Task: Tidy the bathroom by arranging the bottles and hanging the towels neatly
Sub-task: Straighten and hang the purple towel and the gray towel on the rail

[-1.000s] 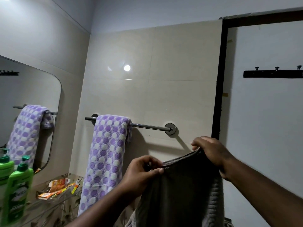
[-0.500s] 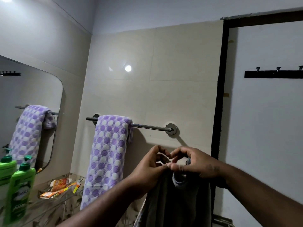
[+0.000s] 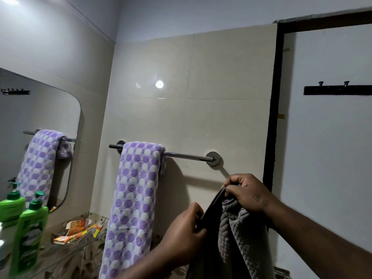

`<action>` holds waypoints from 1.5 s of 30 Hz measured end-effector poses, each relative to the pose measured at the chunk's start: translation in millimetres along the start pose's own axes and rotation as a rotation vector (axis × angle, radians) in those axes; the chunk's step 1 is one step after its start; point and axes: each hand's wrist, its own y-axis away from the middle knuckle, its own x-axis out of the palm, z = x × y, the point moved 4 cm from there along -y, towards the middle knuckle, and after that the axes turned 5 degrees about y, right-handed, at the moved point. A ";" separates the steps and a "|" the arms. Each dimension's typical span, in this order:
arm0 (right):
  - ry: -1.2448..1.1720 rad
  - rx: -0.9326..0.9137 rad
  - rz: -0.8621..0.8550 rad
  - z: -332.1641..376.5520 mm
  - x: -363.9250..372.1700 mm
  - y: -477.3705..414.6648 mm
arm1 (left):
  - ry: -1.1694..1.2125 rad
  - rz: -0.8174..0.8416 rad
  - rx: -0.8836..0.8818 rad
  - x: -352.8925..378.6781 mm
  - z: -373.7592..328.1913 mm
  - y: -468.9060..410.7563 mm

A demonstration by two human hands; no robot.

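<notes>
Grey towel (image 3: 242,246) hangs vertically from right hand (image 3: 249,195), seemingly folded.

Nothing legible — the green bottle (image 3: 30,236) label looks too blurred.

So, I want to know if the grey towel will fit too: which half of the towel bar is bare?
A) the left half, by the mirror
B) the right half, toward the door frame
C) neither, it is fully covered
B: the purple dotted towel hangs over the left part of the towel bar, leaving its right half bare.
</notes>
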 end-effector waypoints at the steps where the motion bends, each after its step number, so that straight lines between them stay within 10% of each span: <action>1: 0.008 0.027 -0.005 -2.7 -3.4 0.2 | -0.016 -0.044 -0.017 -4.1 3.3 -0.7; 10: 0.154 -0.063 0.383 11.9 7.4 23.8 | 0.024 -0.174 0.042 -16.9 -24.4 -30.2; 24: 0.451 -0.051 -0.188 7.4 -8.7 10.7 | 0.109 -0.034 0.057 -6.1 -3.9 -14.7; 45: 0.327 -0.112 -0.263 24.0 -15.9 -7.4 | 0.845 -0.164 0.040 9.0 -32.8 -15.8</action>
